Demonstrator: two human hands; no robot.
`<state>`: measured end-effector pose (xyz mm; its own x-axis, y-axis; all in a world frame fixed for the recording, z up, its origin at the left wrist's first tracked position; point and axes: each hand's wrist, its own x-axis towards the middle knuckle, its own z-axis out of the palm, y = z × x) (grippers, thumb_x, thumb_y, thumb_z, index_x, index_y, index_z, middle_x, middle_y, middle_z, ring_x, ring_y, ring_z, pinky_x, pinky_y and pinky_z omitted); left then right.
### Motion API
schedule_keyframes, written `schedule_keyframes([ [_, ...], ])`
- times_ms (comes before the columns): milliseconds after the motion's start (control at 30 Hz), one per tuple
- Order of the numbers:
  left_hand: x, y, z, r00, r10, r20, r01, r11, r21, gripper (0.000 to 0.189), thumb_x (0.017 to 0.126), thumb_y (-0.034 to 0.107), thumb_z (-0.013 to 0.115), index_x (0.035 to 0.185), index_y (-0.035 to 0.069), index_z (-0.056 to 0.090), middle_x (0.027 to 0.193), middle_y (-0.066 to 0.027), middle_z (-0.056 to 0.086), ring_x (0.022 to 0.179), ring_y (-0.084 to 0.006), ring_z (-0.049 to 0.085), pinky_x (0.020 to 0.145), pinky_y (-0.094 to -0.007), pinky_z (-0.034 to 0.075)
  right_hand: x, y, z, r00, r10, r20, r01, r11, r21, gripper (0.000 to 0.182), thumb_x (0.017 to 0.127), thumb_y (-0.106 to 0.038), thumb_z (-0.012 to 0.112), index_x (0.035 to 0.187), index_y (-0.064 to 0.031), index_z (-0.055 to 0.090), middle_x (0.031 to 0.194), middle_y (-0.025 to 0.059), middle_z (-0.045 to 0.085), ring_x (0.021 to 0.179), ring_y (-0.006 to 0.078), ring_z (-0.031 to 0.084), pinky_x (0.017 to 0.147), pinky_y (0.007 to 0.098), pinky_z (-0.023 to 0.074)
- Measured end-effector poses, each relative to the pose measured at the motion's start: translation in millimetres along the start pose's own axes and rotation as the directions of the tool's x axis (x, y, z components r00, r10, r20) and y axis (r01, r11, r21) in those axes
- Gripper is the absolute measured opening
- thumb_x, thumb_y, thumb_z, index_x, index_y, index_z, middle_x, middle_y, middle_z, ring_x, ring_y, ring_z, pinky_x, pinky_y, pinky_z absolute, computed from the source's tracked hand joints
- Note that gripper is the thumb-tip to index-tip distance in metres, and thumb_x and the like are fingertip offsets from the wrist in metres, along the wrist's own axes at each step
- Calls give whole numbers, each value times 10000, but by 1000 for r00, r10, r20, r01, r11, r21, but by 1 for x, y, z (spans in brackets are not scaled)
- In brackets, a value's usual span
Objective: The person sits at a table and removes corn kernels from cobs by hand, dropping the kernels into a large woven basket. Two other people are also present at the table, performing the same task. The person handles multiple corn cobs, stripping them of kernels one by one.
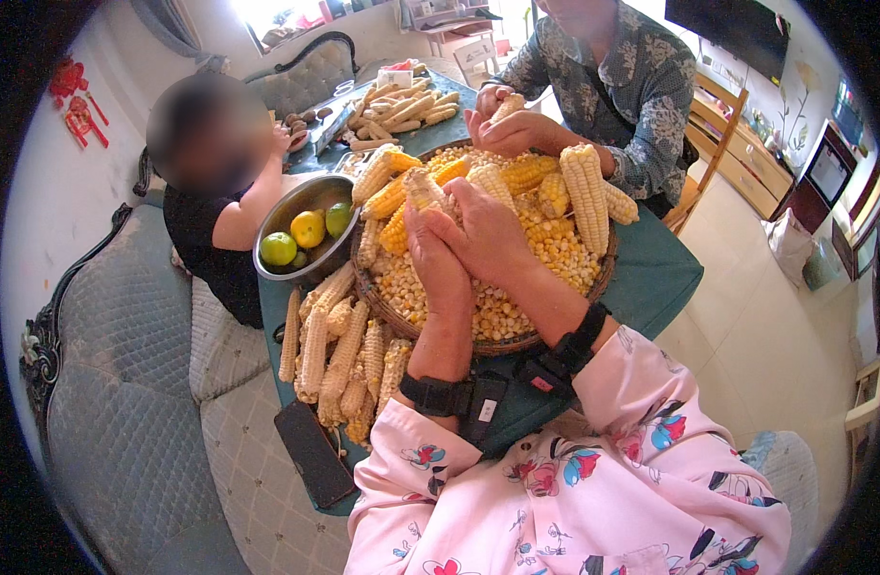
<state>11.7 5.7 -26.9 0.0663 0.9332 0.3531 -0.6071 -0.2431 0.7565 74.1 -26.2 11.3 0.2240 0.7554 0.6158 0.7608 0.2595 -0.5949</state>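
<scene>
My left hand (440,262) is closed around a partly shelled corn cob (422,188) above a round woven basket (476,350). My right hand (486,233) presses against the same cob from the right, its fingers curled; its palm side is hidden. Beneath both hands, loose yellow and white corn kernels (499,309) fill the basket. Unshelled ears lie on the kernels along the far side, among them a large pale ear (583,198) at the right and yellow ears (529,174) behind my hands.
Bare cobs (335,359) are heaped left of the basket, near a dark phone (314,454). A metal bowl (267,272) holds green and yellow citrus fruit. More cobs (404,108) lie farther back on the green-covered table (648,266). One person sits at left; another opposite holds a cob.
</scene>
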Motion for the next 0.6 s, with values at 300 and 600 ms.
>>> schedule_keyframes([
  [300, 2, -10, -3, 997, 9, -74, -8, 1000, 7, 349, 926, 345, 301, 1039, 52, 454, 968, -55, 506, 886, -147, 488, 800, -298, 411, 5, 7, 6, 998, -51, 49, 56, 992, -116, 277, 850, -309, 425, 799, -45, 491, 779, 179, 567, 709, 365, 566, 600, 443, 457],
  [600, -2, 7, -1, 988, -28, -149, 48, 990, 133, 489, 931, 353, 284, 1203, -44, 369, 1139, -136, 462, 1036, -207, 447, 904, -301, 333, 5, 16, 10, 992, -73, -106, 67, 996, -61, 176, 843, -188, 440, 761, -40, 491, 768, 177, 555, 661, 371, 550, 585, 433, 458],
])
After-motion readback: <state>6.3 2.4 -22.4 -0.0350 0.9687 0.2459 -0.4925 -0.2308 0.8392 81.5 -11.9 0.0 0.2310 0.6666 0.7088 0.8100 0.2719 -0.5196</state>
